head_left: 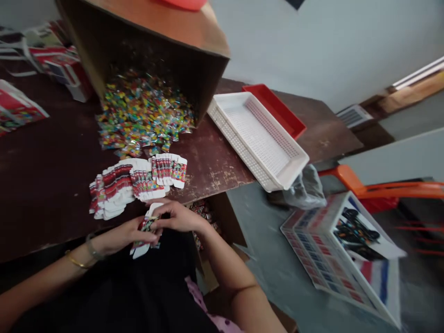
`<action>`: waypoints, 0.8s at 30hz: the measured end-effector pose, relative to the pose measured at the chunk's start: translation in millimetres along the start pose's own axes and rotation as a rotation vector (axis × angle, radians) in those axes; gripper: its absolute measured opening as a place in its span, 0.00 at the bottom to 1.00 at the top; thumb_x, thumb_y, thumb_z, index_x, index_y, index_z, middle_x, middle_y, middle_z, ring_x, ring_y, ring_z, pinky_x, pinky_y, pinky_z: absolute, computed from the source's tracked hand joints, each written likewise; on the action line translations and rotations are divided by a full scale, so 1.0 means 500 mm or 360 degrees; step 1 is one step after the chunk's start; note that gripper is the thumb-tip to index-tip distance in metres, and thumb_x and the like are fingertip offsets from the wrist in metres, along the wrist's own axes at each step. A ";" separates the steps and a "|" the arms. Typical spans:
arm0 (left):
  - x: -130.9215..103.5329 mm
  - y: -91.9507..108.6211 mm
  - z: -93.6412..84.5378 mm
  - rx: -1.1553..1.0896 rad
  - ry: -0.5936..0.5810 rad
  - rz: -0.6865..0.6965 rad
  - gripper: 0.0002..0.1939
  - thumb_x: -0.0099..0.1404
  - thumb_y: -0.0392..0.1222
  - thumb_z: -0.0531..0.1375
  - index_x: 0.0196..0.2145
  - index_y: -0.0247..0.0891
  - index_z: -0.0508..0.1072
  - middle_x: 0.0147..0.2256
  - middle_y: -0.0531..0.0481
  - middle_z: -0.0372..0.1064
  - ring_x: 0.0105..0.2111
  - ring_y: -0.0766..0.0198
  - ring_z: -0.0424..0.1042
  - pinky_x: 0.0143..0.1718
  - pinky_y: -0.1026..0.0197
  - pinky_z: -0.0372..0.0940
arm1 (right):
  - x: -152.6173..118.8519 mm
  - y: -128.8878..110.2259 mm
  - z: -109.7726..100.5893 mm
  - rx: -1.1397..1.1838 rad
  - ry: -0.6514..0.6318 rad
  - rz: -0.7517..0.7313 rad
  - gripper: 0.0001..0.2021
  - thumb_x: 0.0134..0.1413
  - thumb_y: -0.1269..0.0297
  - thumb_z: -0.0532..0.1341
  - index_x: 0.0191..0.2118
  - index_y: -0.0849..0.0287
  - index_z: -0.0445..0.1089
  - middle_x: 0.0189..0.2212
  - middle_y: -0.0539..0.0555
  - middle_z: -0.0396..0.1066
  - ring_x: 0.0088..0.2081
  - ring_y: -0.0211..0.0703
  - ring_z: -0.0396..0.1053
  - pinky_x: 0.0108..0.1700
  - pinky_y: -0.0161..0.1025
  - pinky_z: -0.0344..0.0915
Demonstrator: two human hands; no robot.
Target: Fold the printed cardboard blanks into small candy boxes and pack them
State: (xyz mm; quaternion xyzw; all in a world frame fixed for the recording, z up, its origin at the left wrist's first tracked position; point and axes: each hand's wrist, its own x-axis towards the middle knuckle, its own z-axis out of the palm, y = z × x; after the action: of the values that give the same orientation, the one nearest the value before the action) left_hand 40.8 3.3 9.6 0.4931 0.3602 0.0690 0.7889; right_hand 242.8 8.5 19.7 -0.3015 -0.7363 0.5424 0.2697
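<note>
Clock directions are taken from the small carton (146,225) in hand, 12 o'clock being the top of the view. At 10 o'clock, a red printed package (17,109) lies on the dark brown table (52,162), cut off by the frame edge. At 11 o'clock, red boxes (64,67) stand beside a large cardboard box (156,23). Overlapping rows of printed cartons (118,182) spread from 10 round to 1 o'clock. The left hand (131,233) is closed around the small carton at the table's near edge. At 12 o'clock, wrapped sweets (145,113) spill from the cardboard box's open side. The right hand (176,217) is narrow, its bent fingers touching the small carton's upper part; whether it grips cannot be told. At 3 o'clock, packets (207,216) lie in an open box (227,217) below table level. At 2 o'clock, a white basket (256,134) adjoins a red tray (277,111). At 3 o'clock, farther right, stands a patterned crate (322,259), near an orange chair (350,181).
</note>
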 end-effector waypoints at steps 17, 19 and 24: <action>-0.013 -0.076 0.096 0.0416 0.0609 0.0339 0.19 0.59 0.47 0.66 0.47 0.43 0.68 0.30 0.53 0.75 0.31 0.58 0.75 0.35 0.61 0.69 | -0.165 0.027 0.126 0.1842 0.0899 0.0908 0.17 0.48 0.52 0.68 0.33 0.58 0.64 0.23 0.45 0.64 0.21 0.29 0.61 0.18 0.24 0.58; -0.024 -0.085 0.098 0.0405 0.0493 0.0289 0.19 0.61 0.47 0.64 0.48 0.43 0.69 0.30 0.54 0.75 0.32 0.59 0.76 0.36 0.61 0.69 | -0.178 0.027 0.132 0.1894 0.0813 0.0953 0.16 0.46 0.55 0.70 0.36 0.59 0.68 0.25 0.46 0.66 0.23 0.30 0.63 0.20 0.25 0.62; -0.050 -0.089 0.099 0.0432 0.0219 0.0233 0.12 0.65 0.46 0.59 0.42 0.40 0.76 0.37 0.50 0.78 0.38 0.57 0.76 0.42 0.61 0.67 | -0.186 0.022 0.165 0.1522 0.0692 0.0930 0.19 0.44 0.56 0.71 0.43 0.58 0.74 0.31 0.48 0.70 0.26 0.31 0.64 0.25 0.27 0.66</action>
State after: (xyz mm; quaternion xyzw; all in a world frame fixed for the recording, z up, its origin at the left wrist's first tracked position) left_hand 43.1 -66.9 -2.2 0.6141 0.3826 0.1106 0.6814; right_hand 247.2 -109.8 -19.4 -0.4407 -0.2251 0.7911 0.3597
